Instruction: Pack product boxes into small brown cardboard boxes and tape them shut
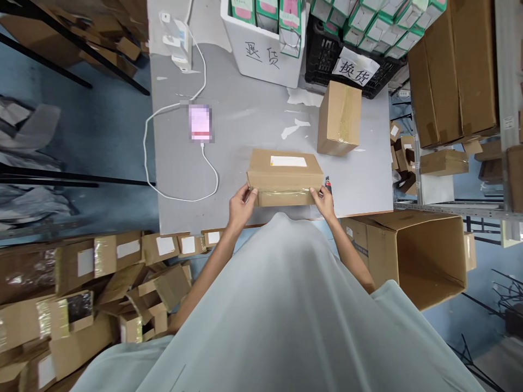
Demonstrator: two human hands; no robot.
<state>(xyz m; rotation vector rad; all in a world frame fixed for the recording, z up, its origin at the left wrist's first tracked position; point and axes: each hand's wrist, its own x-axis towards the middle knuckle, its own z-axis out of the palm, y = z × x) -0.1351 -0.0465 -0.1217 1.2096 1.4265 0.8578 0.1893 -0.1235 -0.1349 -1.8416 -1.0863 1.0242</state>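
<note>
A brown cardboard box (286, 177) with a white label and a taped front edge is at the near side of the grey table (249, 120). My left hand (242, 206) grips its left front corner, thumb on the front face. At the right front corner, my right hand (322, 201) pinches the box the same way. Just beyond my right hand a utility knife (328, 184) with red and black parts is partly hidden. A second, taller taped cardboard box (340, 118) stands on the table behind, to the right.
Along the back stand a white bin (261, 54) and a black crate (327, 62), both holding green-and-white cartons. A blurred phone (200, 122) lies left on a white cable (146, 147) from a power strip (182, 46). A large open carton (429, 261) sits lower right; boxes (118, 256) pile lower left.
</note>
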